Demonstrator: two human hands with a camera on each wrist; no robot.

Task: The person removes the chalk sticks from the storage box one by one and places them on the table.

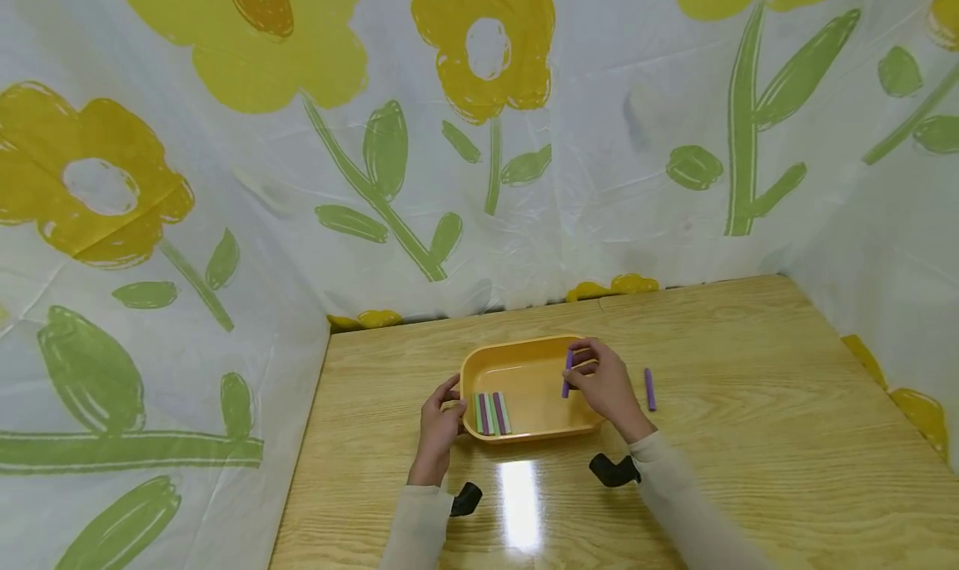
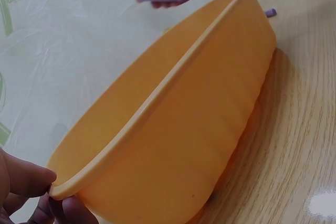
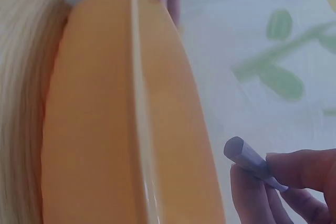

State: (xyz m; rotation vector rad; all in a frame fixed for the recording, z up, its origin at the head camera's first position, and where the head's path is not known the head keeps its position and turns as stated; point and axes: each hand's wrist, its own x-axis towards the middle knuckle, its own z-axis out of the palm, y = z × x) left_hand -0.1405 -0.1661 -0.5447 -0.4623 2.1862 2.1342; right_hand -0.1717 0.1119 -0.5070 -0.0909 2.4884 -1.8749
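A yellow-orange plastic tray (image 1: 535, 352) with rounded corners stands on the table. My left hand (image 1: 438, 424) pinches its left rim between thumb and fingers, as the left wrist view also shows. My right hand (image 1: 605, 380) pinches a purple stick of chalk (image 1: 567, 374) over the tray's right part; its blunt end shows in the right wrist view. Several green and purple chalk sticks (image 1: 491, 413) lie side by side in the tray's left end. A second purple chalk stick (image 1: 650, 389) lies on the table to the right of my right hand.
The wooden table (image 1: 749, 370) meets cloth walls printed with yellow flowers (image 1: 487, 46) at its back and sides. Black wrist-camera mounts (image 1: 614, 470) stick out near both wrists. Light reflects off the table in front of the tray.
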